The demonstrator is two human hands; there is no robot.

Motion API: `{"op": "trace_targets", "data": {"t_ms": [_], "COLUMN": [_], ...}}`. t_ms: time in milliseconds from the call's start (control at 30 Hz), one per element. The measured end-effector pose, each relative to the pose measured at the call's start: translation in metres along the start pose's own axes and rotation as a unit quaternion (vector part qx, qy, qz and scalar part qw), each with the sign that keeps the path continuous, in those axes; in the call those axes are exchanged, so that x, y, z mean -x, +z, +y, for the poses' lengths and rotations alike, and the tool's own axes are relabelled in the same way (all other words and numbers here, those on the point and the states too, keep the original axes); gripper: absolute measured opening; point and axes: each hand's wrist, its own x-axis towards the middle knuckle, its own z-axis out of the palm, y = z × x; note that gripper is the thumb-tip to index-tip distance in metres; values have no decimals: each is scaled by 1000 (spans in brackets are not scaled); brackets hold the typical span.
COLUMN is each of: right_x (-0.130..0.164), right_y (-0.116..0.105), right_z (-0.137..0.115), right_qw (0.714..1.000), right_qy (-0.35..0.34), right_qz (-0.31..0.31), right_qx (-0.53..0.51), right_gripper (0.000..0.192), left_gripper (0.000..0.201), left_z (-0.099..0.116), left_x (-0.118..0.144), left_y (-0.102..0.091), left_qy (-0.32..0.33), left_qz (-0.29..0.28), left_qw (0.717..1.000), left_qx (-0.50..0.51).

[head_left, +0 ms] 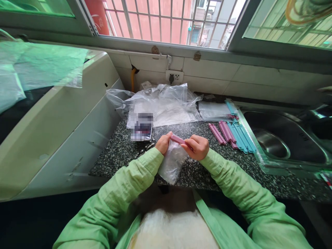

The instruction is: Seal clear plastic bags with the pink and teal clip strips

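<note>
Now both hands, left [163,143] and right [197,146], pinch a pink clip [178,139] onto a plastic bag [172,162]; slippery film could slide free.

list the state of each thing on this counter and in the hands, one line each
left hand: gripping one end of the pink clip
right hand: gripping the other end
pink clip: held across the top of the small bag
small clear bag: hanging below the clip, looks empty
loose pink clips: lying flat on the counter
loose blue clips: lying flat beside the sink
pile of clear bags: crumpled, unclipped
sink: dry, nothing in it
</note>
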Motion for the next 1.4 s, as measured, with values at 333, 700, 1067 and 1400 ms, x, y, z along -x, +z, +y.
{"op": "trace_targets", "data": {"t_ms": [333, 700, 1067, 1400], "right_x": [-3, -7, -9, -8], "right_y": [-3, -8, -11, -16], "right_z": [0, 0, 2, 6], "right_qw": [1000, 1000, 998, 997], "right_qy": [-6, 4, -9, 2], "right_qz": [22, 27, 60, 68], "right_qx": [-6, -7, -25, -34], "right_gripper": [18, 17, 11, 10], "left_gripper": [28, 26, 34, 36], "left_z": [4, 13, 12, 9], "left_x": [0, 4, 3, 0], "left_y": [-1, 1, 1, -1], "left_qy": [32, 61, 76, 78], "left_qz": [8, 14, 6, 11], "left_qw": [999, 994, 993, 996], "left_qx": [-1, -86, -95, -29]}}
